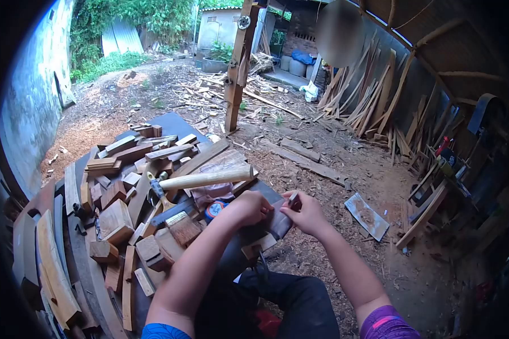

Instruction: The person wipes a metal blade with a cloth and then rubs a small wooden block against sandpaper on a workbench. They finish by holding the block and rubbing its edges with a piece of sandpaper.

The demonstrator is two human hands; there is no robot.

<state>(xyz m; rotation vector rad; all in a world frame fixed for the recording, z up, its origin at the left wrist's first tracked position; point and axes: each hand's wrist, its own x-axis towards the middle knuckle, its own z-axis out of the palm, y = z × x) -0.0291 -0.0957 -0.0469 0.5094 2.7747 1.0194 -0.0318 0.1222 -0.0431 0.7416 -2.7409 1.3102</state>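
My left hand (253, 208) is closed with its fingers curled at the near right end of the workbench; what is in its fingertips, if anything, is hidden. Close beside it, my right hand (306, 213) pinches a small piece of wood (293, 197) between thumb and fingers. Under both hands lies a dark flat block (279, 221) at the bench's edge. Left of my hands are a blue tape measure (214, 210), a hammer (209, 178) with a pale wooden handle, and a wide brush (182, 227). A lighter wood piece (259, 246) sits below the dark block.
Many wood offcuts (116, 220) crowd the bench on my left. A wooden post (238, 73) rises ahead. Long boards (373, 96) lean against the right wall. A pale flat sheet (367, 216) lies on the chip-strewn ground. A blurred shape stands at the back.
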